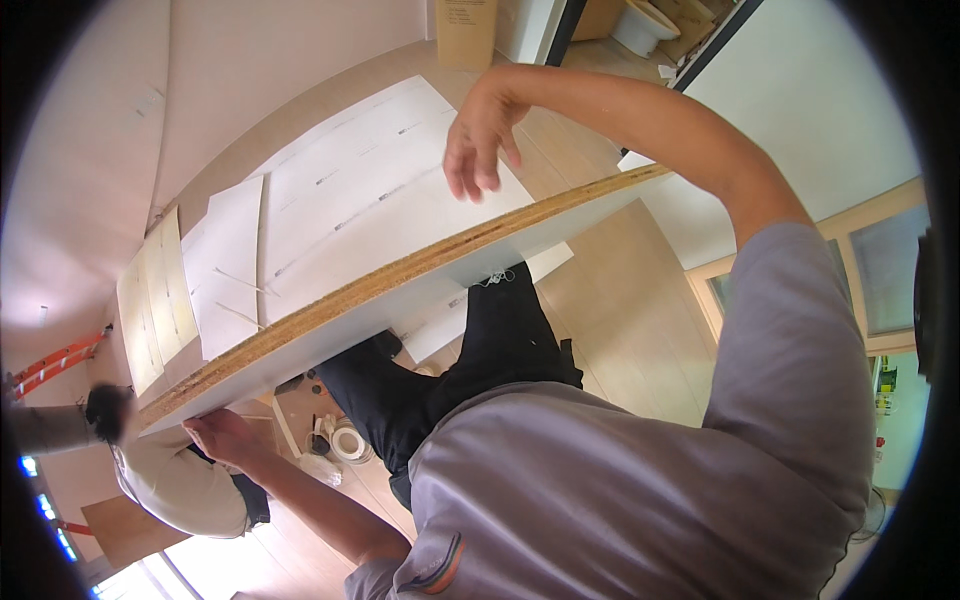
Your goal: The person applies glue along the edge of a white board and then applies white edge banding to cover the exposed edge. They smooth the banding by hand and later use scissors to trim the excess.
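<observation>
A long panel [390, 302] with a white face and a raw wood edge stands on its side, slanting across in front of my body. My left hand [228, 437] is at the panel's lower left end, its fingers closed on the bottom edge. Over the top edge reaches my right arm; my right hand [484, 145] hangs on the far side with fingers loosely apart, holding nothing. Beyond the panel, large white sheets [350, 180] with printed marks lie on the floor. A person in a white top [180, 485] bends near the panel's left end.
A cardboard box [466, 35] stands at the far wall. An orange ladder [60, 362] is at the left. A white roll [350, 443] and small items lie on the floor by my legs. A wood-framed glazed panel [885, 270] is at the right.
</observation>
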Motion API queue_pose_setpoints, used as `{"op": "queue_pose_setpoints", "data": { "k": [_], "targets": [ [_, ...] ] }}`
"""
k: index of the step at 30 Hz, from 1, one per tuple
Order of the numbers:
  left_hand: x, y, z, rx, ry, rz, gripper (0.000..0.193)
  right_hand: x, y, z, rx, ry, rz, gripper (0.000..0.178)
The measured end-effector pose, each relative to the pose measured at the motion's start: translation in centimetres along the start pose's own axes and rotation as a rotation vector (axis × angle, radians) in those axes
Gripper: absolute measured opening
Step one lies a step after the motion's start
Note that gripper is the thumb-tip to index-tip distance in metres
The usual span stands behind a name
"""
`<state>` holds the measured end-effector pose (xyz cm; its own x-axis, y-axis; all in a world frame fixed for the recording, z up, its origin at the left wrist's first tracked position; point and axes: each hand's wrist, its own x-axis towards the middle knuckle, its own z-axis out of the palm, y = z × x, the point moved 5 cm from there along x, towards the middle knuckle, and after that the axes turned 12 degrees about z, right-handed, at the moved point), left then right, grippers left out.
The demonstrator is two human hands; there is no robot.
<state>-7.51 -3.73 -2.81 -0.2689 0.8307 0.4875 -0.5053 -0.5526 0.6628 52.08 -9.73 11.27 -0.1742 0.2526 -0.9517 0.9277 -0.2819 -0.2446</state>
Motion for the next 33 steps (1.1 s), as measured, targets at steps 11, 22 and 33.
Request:
{"op": "queue_pose_setpoints", "data": {
  "k": [11,22,33],
  "targets": [
    [0.0,0.1,1.3,0.062,0.077,-0.02,0.021,-10.9,-3.6,6.7,-0.061,1.11,-0.531,0.07],
    [2.2,-1.4,3.7,0.099,0.011,-0.003,0.037,-5.5,-9.5,6.8,-0.347,1.165,-0.288,0.037],
    [3.5,-3.2,1.8,-0.108,0.056,-0.037,0.037,-6.5,-9.9,7.1,-0.354,1.137,-0.303,0.033]
  ]
}}
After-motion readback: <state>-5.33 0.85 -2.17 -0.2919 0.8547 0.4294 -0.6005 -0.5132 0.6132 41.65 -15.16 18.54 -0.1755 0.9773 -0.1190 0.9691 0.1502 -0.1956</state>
